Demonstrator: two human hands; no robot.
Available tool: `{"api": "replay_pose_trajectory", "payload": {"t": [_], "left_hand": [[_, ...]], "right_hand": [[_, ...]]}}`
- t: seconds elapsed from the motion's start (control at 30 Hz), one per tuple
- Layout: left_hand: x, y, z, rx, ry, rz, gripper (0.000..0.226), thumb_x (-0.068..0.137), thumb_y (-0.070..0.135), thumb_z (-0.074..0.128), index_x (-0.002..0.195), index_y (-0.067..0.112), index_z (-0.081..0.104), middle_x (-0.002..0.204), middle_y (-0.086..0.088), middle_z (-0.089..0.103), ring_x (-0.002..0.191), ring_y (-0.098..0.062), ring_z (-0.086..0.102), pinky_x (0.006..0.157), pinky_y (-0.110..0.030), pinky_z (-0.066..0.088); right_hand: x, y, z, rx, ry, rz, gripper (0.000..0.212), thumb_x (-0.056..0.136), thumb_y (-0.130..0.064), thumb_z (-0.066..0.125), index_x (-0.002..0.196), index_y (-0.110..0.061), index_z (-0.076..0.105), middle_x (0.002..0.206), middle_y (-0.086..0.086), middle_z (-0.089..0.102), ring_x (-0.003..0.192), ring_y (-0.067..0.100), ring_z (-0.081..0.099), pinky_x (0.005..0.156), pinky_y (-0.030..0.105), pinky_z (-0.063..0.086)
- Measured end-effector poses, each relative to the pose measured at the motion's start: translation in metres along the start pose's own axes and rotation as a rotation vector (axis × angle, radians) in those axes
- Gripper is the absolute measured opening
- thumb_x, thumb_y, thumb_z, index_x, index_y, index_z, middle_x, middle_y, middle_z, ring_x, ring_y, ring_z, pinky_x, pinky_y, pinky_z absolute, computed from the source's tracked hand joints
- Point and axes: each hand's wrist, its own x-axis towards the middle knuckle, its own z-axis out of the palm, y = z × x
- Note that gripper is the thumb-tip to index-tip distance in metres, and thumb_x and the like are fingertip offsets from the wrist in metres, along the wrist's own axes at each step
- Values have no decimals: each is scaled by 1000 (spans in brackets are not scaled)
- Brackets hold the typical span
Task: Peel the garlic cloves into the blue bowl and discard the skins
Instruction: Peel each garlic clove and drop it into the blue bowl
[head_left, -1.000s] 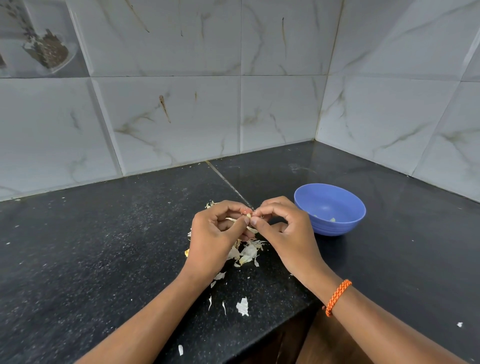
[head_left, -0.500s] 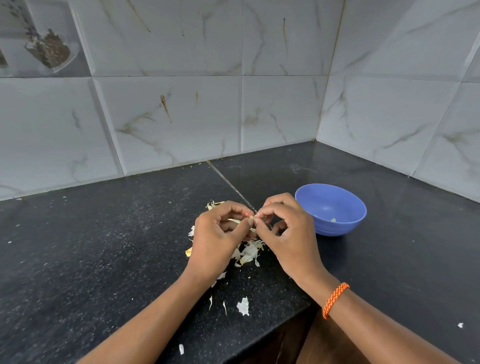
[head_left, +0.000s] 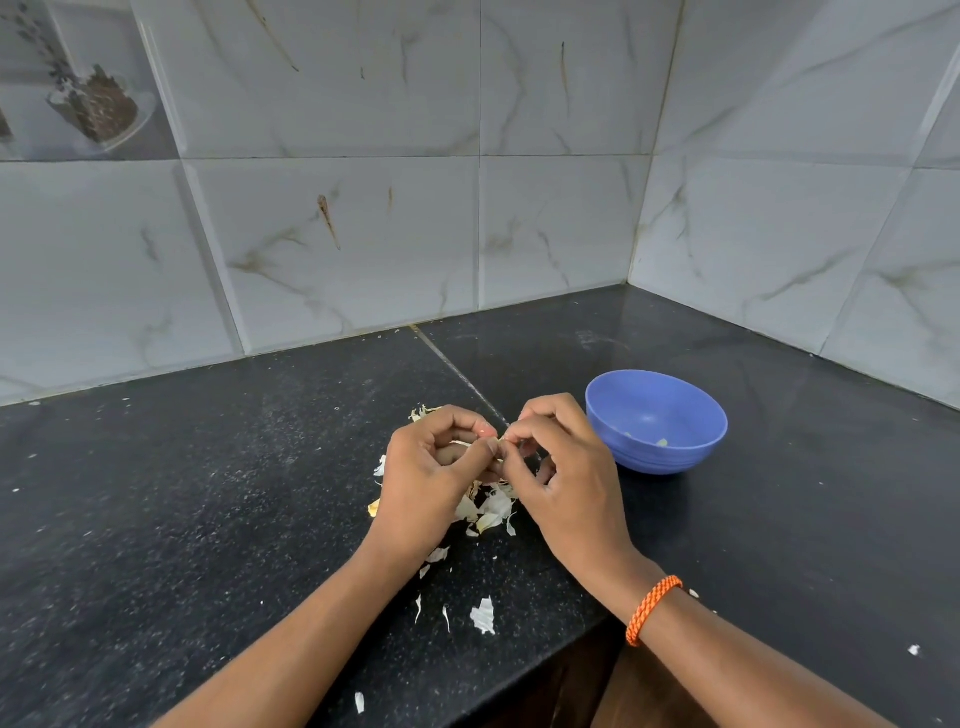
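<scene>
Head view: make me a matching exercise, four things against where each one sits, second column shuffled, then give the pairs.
Things:
1. round blue plastic bowl
2. braided orange wristband
3. heap of papery white garlic skins
4. small pale garlic clove

Places:
A. pinched between both hands' fingertips
B. on the black countertop under the hands
C. on the right wrist
D. on the countertop right of the hands

Pairs: 1-D, 2-C, 3-B, 4-A

Both hands meet fingertip to fingertip just left of the blue bowl (head_left: 656, 421). The left hand (head_left: 426, 480) and right hand (head_left: 563, 480) each curl thumb and forefinger in a pinch on something small between them. Both forearms angle inward, backs of hands up.
</scene>
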Motion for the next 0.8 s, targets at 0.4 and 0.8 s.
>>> {"api": "replay_pose_trajectory", "payload": {"t": [0.4, 0.8], "left_hand": [[2, 6, -4, -183, 5, -137, 15, 95, 0, 76, 108, -5, 78, 96, -28, 79, 83, -31, 81, 78, -31, 68], [6, 7, -11, -189, 42, -165, 16, 94, 0, 77, 108, -1, 83, 96, -27, 79, 87, -31, 81, 81, -29, 67]], "right_hand": [[2, 5, 5, 340, -35, 209, 7, 107, -14, 64, 103, -17, 69, 115, -7, 56, 96, 23, 67, 70, 33, 58], [6, 5, -6, 330, -54, 287, 17, 104, -23, 71, 87, -20, 68, 87, -5, 66, 83, 20, 66, 67, 47, 56]]}}
